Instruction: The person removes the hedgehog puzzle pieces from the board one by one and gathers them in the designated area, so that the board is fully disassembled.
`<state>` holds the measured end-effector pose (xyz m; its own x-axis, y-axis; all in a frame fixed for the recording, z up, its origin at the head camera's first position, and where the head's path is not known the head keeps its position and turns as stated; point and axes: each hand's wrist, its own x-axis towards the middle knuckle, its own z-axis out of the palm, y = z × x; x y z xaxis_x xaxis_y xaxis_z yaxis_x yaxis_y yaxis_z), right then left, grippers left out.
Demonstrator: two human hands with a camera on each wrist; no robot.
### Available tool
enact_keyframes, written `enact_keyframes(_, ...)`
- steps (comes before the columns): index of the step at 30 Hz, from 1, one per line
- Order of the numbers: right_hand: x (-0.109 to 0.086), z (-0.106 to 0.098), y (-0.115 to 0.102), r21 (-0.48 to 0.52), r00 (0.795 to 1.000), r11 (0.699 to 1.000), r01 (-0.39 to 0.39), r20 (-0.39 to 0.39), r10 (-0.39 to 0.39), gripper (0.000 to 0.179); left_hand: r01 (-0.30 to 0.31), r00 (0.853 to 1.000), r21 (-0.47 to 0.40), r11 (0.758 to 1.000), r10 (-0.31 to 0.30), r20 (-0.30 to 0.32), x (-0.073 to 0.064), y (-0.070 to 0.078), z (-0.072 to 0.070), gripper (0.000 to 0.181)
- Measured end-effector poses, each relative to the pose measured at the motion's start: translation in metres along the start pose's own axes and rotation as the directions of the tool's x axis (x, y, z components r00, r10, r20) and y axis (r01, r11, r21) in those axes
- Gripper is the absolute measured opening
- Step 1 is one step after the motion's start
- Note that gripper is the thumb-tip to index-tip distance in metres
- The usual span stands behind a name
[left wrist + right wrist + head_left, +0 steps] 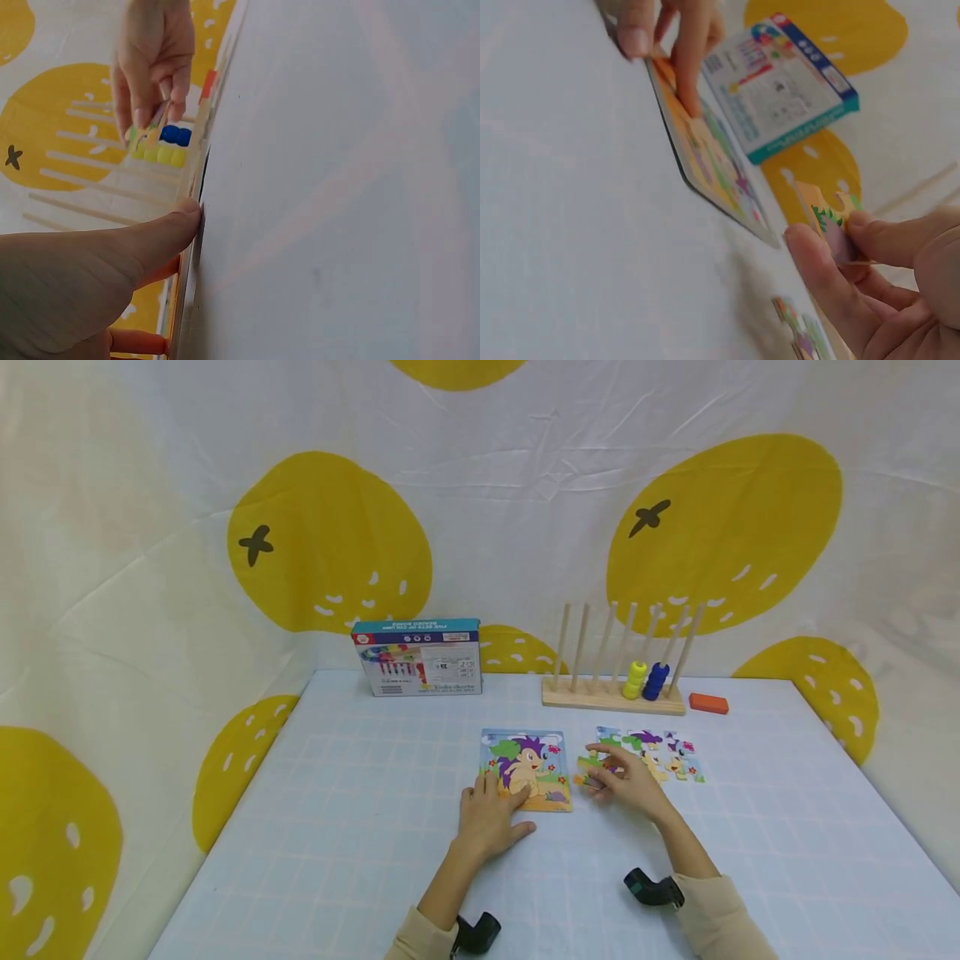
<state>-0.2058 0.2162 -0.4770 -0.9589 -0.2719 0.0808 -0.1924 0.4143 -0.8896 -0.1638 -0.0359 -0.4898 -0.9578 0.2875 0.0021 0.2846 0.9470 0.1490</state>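
A square puzzle board (551,777) with a purple-haired hedgehog picture lies on the table. My left hand (489,817) rests on its lower left part, fingers extended over the picture and thumb off to the side; in the right wrist view, one of its fingers (688,75) presses the board's face. To the right of the board, my right hand (633,787) pinches a puzzle piece (831,229) between thumb and fingers. That piece is orange with green grass and a purple-grey patch, held above the table. Beyond this hand lie several loose puzzle pieces (678,766), partly hidden by it.
At the back left stands a cardboard box (427,660). A wooden peg rack (585,693) stands at the back right, with yellow beads (634,680) and blue beads (656,682) on its pegs. Beside it lies an orange-red block (708,703). A patterned cloth hangs behind the table.
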Motion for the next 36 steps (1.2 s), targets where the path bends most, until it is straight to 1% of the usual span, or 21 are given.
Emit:
enact_keyframes(2, -0.008, -0.015, 0.005, -0.049, 1.0, 0.998, -0.025, -0.015, 0.025, 0.044, 0.0, 1.0, 0.001, 1.0, 0.0, -0.004, 0.0, 0.0, 0.0, 0.058)
enact_keyframes(5, -0.021, -0.038, 0.015, -0.158, 0.997, 0.986, -0.057, -0.058, 0.048, 0.047, -0.003, 1.0, -0.001, 1.0, 0.003, -0.006, 0.0, -0.001, 0.0, 0.058)
enact_keyframes(10, -0.045, -0.072, 0.029, -0.242, 0.987, 0.959, -0.149, -0.097, 0.129, 0.053, 0.002, 1.0, -0.001, 1.0, -0.002, -0.004, -0.001, 0.0, 0.0, 0.059)
enact_keyframes(14, -0.063, -0.094, 0.038, -0.262, 0.974, 0.942, -0.211, -0.133, 0.182, 0.056, 0.006, 1.0, 0.0, 1.0, -0.006, -0.003, -0.002, 0.0, -0.001, 0.059)
enact_keyframes(18, -0.076, -0.111, 0.048, -0.212, 0.963, 0.943, -0.256, -0.145, 0.229, 0.055, 0.002, 1.0, -0.007, 1.0, -0.002, -0.003, -0.001, 0.0, -0.001, 0.059)
enact_keyframes(22, -0.086, -0.12, 0.055, -0.173, 0.954, 0.941, -0.292, -0.123, 0.273, 0.056, 0.004, 1.0, -0.01, 1.0, -0.004, -0.003, 0.0, 0.0, -0.001, 0.059)
enact_keyframes(26, -0.091, -0.123, 0.057, -0.186, 0.949, 0.931, -0.313, -0.084, 0.302, 0.058, 0.005, 1.0, -0.009, 1.0, -0.005, -0.002, -0.001, 0.0, -0.001, 0.059)
enact_keyframes(28, -0.092, -0.123, 0.056, -0.201, 0.952, 0.931, -0.306, -0.057, 0.3, 0.057, 0.005, 1.0, -0.011, 1.0, -0.005, -0.003, -0.001, 0.0, -0.001, 0.059)
enact_keyframes(30, -0.091, -0.123, 0.055, -0.229, 0.95, 0.923, -0.31, -0.046, 0.308, 0.054, 0.007, 1.0, -0.013, 1.0, -0.007, -0.004, -0.001, 0.0, -0.001, 0.059)
enact_keyframes(33, -0.089, -0.122, 0.052, -0.322, 0.949, 0.895, -0.308, -0.036, 0.313, 0.051, 0.009, 1.0, -0.017, 1.0, -0.009, -0.004, -0.001, 0.0, -0.001, 0.059)
enact_keyframes(36, -0.086, -0.12, 0.05, -0.423, 0.949, 0.854, -0.305, -0.053, 0.312, 0.049, 0.01, 1.0, -0.02, 1.0, -0.01, -0.001, -0.001, 0.0, 0.0, 0.059)
